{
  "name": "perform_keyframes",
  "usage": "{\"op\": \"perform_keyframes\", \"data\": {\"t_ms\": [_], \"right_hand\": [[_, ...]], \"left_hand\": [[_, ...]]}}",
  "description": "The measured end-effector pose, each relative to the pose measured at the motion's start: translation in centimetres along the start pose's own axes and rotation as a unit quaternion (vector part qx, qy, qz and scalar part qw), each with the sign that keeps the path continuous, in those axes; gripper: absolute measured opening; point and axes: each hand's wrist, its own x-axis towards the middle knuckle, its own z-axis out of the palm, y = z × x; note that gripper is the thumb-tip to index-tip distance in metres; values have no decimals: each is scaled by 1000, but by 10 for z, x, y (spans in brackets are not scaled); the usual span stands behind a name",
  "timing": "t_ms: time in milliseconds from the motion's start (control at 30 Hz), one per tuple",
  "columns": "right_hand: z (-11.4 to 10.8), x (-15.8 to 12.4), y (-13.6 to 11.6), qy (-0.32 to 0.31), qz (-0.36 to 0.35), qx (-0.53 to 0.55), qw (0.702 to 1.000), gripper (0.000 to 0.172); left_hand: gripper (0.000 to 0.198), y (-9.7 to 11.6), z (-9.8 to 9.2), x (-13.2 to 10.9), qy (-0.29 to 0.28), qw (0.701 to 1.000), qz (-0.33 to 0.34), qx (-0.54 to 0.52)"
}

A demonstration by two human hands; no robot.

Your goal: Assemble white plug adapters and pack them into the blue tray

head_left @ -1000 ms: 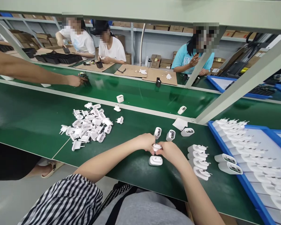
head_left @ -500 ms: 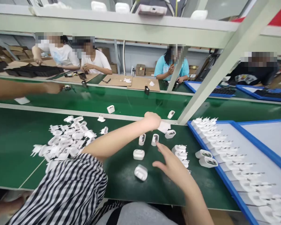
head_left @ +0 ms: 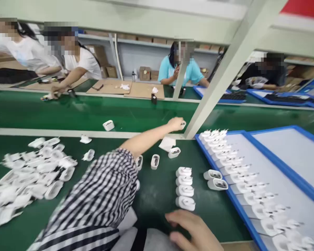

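My left hand (head_left: 174,124) is stretched out over the green conveyor belt, its fingers closed on a white charger housing (head_left: 183,124). Low in the view, my right hand (head_left: 193,228) holds nothing, its thumb and fingers apart. Just beyond it stands a row of several white plug chargers (head_left: 185,190). Open housings with dark parts inside stand farther up: one housing (head_left: 174,152) beside a white paper piece (head_left: 167,143), another housing (head_left: 155,161) to its left, and a third partly hidden by my sleeve.
Loose white plug covers (head_left: 39,167) are heaped on the left. A blue-rimmed tray (head_left: 225,205) with rows of chargers lies right, two housings (head_left: 217,184) by its edge. A slanted metal post (head_left: 214,80) rises ahead. Another housing (head_left: 108,125) sits on the belt; co-workers sit beyond.
My left hand has reached farther out and closed on a housing on the belt. My right hand has drawn back toward me. The view has shifted right; the co-worker's arm at left has gone.
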Motion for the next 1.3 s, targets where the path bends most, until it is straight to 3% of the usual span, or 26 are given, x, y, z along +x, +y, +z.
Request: {"op": "perform_keyframes", "data": {"t_ms": [100, 200, 267, 333, 400, 500, 600, 700, 800, 900, 933, 1000, 1067, 1133, 1167, 1233, 1300], "right_hand": [[31, 31, -8, -92, -57, -49, 993, 25], [71, 50, -18, -115, -169, -121, 971, 28], [95, 57, -25, -129, -219, -167, 952, 34], [114, 60, -31, -140, -225, -204, 942, 45], [123, 60, -32, -139, -207, -226, 942, 53], [123, 56, -28, -129, -185, -225, 948, 45], [116, 52, -16, -111, -181, -192, 958, 27], [112, 50, 0, -54, -169, -122, 976, 27], [107, 49, 17, 29, -97, -63, 993, 30], [99, 50, 27, 92, -22, -64, 993, 29], [96, 51, 28, 102, -3, -69, 992, 31], [91, 50, 25, 120, 20, -70, 990, 40], [85, 46, 17, 163, 13, -67, 984, 52], [79, 37, 4, 242, -11, -68, 968, 57], [76, 32, -3, 281, -26, -65, 957, 53], [71, 23, -17, 325, -52, -42, 943, 39], [71, 21, -31, 291, -65, 3, 954, 25]], "left_hand": [[47, -32, -35, -51, 41, 999, 18, 8], [43, -68, -65, -133, 78, 996, 10, 33], [41, -88, -70, -193, 71, 996, -31, 32], [41, -104, -60, -248, 62, 995, -81, 22], [42, -116, -37, -293, 52, 991, -125, 1], [39, -123, 7, -338, 35, 986, -155, -60], [35, -117, 43, -356, 41, 980, -128, -147], [36, -104, 64, -355, 80, 969, -115, -203], [40, -94, 71, -352, 74, 970, -100, -210], [50, -97, 64, -360, 40, 984, -56, -163], [52, -102, 59, -364, 44, 988, -74, -128], [50, -118, 50, -373, 85, 976, -196, -34], [42, -138, 44, -378, 128, 917, -372, 60], [37, -156, 44, -380, 132, 855, -489, 108], [35, -162, 45, -380, 124, 844, -510, 113], [33, -166, 48, -380, 122, 857, -491, 101], [28, -157, 49, -381, 169, 888, -420, 83]]}}
